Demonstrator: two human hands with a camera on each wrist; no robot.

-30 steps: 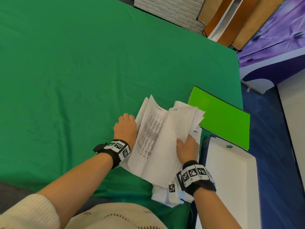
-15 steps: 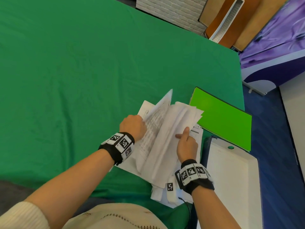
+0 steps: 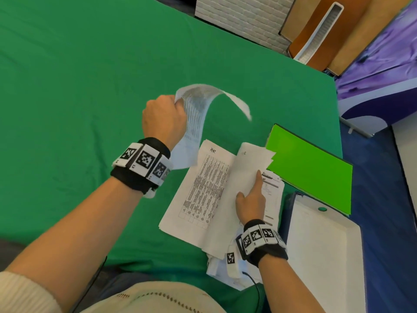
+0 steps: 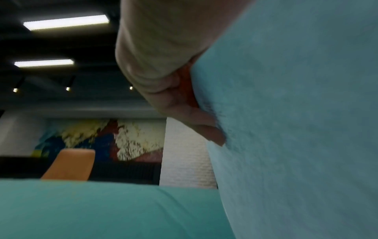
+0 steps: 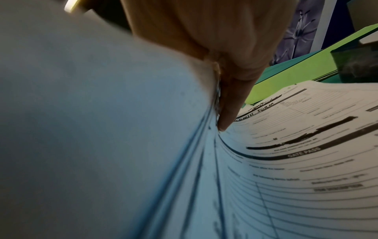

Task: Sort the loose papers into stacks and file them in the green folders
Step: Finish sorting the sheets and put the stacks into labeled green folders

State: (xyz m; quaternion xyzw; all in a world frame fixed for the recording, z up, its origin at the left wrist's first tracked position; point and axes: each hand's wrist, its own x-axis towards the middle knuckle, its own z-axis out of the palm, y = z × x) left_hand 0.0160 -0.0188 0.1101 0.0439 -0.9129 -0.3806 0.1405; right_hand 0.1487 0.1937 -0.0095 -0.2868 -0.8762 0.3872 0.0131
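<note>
The pile of loose printed papers (image 3: pixel 203 188) lies on the green cloth near my body. My left hand (image 3: pixel 177 106) grips one printed sheet (image 3: pixel 196 114) by its edge and holds it up above the pile, curling over; in the left wrist view my left hand's fingers (image 4: pixel 194 116) press against that sheet (image 4: pixel 296 129). My right hand (image 3: pixel 250 188) holds several turned-back sheets (image 3: pixel 250 163) at the pile's right side, index finger stretched along them. Under them a form headed "Gate Pass" (image 5: pixel 306 153) shows. A bright green folder (image 3: pixel 311 172) lies shut just right of the pile.
A white tray-like box (image 3: pixel 325 256) sits at the right, off the table's edge by the green folder. The green cloth (image 3: pixel 90 86) covers the wide table to the left and ahead. Beyond the far edge stand a white brick-patterned panel (image 3: pixel 243 16) and wooden boards (image 3: pixel 316 35).
My left hand has pulled one sheet off the pile and raised it up and to the left. My right hand stays on the turned-back sheets with its index finger now stretched out.
</note>
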